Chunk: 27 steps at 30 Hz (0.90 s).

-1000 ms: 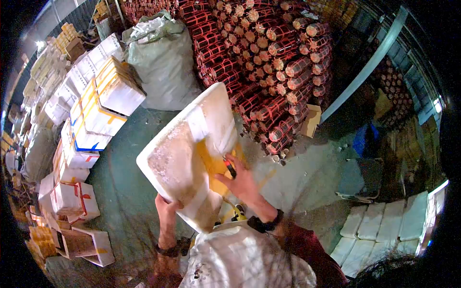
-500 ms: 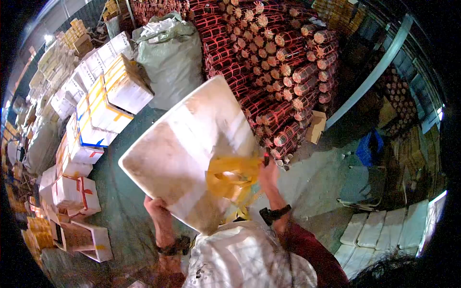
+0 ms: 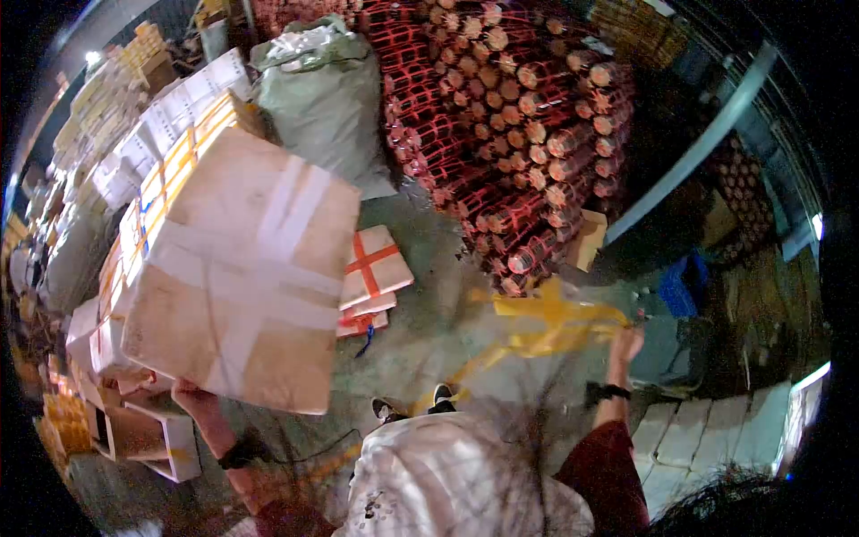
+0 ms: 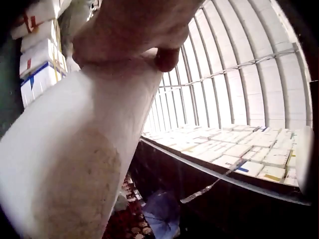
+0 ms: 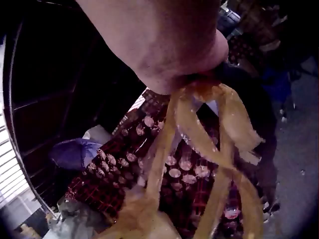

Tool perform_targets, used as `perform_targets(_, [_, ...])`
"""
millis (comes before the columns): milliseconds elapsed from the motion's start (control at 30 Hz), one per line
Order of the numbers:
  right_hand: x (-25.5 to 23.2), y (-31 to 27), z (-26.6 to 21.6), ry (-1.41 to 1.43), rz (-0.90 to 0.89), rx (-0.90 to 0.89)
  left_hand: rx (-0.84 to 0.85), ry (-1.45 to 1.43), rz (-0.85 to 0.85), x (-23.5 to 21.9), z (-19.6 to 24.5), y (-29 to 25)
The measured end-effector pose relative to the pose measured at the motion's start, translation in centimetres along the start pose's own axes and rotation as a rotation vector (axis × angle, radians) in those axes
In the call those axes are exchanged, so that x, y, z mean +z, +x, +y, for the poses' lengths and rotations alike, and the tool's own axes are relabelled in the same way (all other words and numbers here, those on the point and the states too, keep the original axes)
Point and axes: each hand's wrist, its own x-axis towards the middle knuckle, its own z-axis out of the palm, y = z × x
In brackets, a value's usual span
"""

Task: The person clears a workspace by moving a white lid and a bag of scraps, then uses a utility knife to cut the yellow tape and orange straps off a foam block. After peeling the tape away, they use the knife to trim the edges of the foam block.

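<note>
The fingers of the left hand (image 3: 191,396) curl round the lower edge of a white foam lid (image 3: 243,268), gripping it from beneath; in the left wrist view the left hand (image 4: 134,27) sits on the lid's thick edge (image 4: 75,159) with a fingertip hooked over the rim. The lid stands out to the left of the body, its broad stained face turned to the head camera, with pale crossed bands where tape once lay. The fingers of the right hand (image 3: 625,345) are pinched shut on a tangle of yellow tape (image 3: 550,324), which trails from them leftward and down towards the person's shoes (image 3: 414,405); in the right wrist view the right hand (image 5: 164,45) clamps the tape's loops (image 5: 209,144) at its lower edge, and they hang free below it. The lid and the tape are well apart, one on each side of the body. Beyond the lid's right edge a smaller foam box with orange crossed tape (image 3: 371,268) lies on the concrete floor (image 3: 429,313). Beyond the left fingers, taped white foam boxes (image 3: 148,143) are stacked in rows. Between and beyond the two hands rises a wall of red-netted rolls (image 3: 510,116), with a large grey sack (image 3: 327,98) at its left. Beside the right arm, white foam slabs (image 3: 716,438) lie side by side.
</note>
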Motion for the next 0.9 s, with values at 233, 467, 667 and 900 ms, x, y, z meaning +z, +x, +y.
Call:
perform_targets(233, [-0.1,-2.4,3.7,0.091,-0.227,0.021,-0.027,0.097,0.442,-7.5,3.5,-1.8])
perform_targets(467, [3.0,-11.7,-8.8,-0.119,-0.667,0.008,-0.159,-0.125,0.344,-9.0,-1.3,-7.5])
perform_targets(667, [9.5,-15.0,-12.4,0.079,-0.998,-0.224,0.081,0.021,0.390,-1.4,0.0,-18.3])
perform_targets(900, [20.7,-24.0,-11.2,0.302,-1.408,-0.521,-0.090,1.095,0.674,4.7,-0.2,-39.2])
